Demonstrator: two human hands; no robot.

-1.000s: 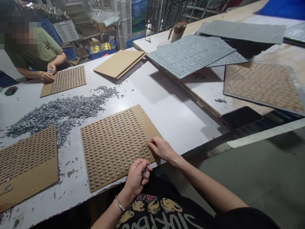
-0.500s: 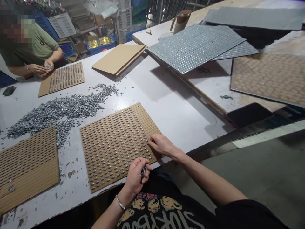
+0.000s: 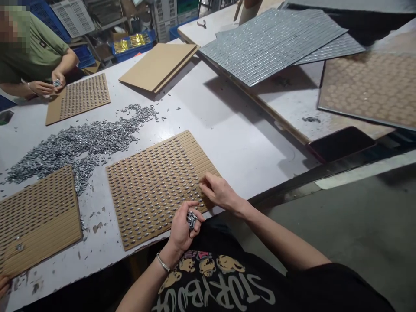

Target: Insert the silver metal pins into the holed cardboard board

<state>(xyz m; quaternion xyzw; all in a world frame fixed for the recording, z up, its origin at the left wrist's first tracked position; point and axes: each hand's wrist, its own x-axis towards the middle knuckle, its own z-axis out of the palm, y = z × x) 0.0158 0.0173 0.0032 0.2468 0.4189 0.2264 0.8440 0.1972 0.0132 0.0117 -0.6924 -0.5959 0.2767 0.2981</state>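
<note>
A brown corrugated cardboard sheet lies in front of me on the white table, its grooves filled with rows of small silver metal pieces. My left hand is curled at the sheet's near edge, holding a small bunch of the metal pieces. My right hand rests on the sheet's right near corner, fingers pinched together at a groove; what they hold is too small to see.
A big heap of loose metal pieces lies left of centre. Another filled sheet sits at my left. A person in green works on a third sheet. Blank cardboard, silver panels and a dark phone lie beyond.
The camera has tilted down a little. My left hand has risen slightly toward the sheet edge with its pieces. My right hand has stayed at the same corner.
</note>
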